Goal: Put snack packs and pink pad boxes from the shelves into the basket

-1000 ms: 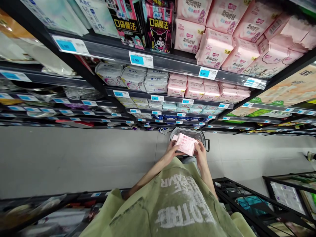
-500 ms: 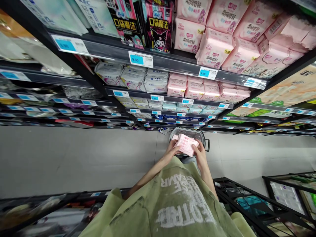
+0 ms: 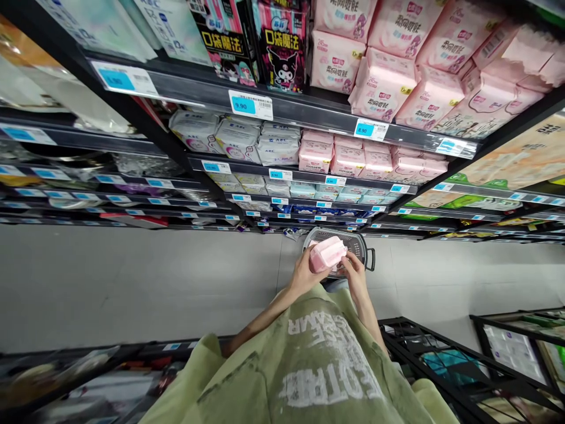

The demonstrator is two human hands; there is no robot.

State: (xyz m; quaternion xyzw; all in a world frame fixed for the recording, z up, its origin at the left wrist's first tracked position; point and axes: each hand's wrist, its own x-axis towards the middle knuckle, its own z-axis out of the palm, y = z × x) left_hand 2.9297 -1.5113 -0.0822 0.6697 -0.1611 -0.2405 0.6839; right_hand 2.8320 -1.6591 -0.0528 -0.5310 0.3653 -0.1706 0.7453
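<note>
A pink pack of sanitary pads (image 3: 327, 253) is held up in front of my body, with a narrow side turned up and tilted toward the right. My left hand (image 3: 305, 274) wraps round its left end. At the right end, the fingertips of my right hand (image 3: 354, 273) pinch the pack's edge. Beneath both hands stands a grey shopping basket (image 3: 353, 238) with a dark handle on its right. Something pink shows inside the basket, largely hidden by the pack and hands.
Ahead rises a dark shelf (image 3: 309, 112) with price tags. It carries pink packs (image 3: 384, 85), white packs (image 3: 238, 140) and black-and-pink boxes (image 3: 282, 50). Grey floor (image 3: 176, 282) runs to both sides. Behind me on the right is a black metal rack (image 3: 424, 347).
The pack has been turned, so its printed broad face gives way to a paler narrow side. My left hand has shifted further round it, while my right hand has moved slightly down its end.
</note>
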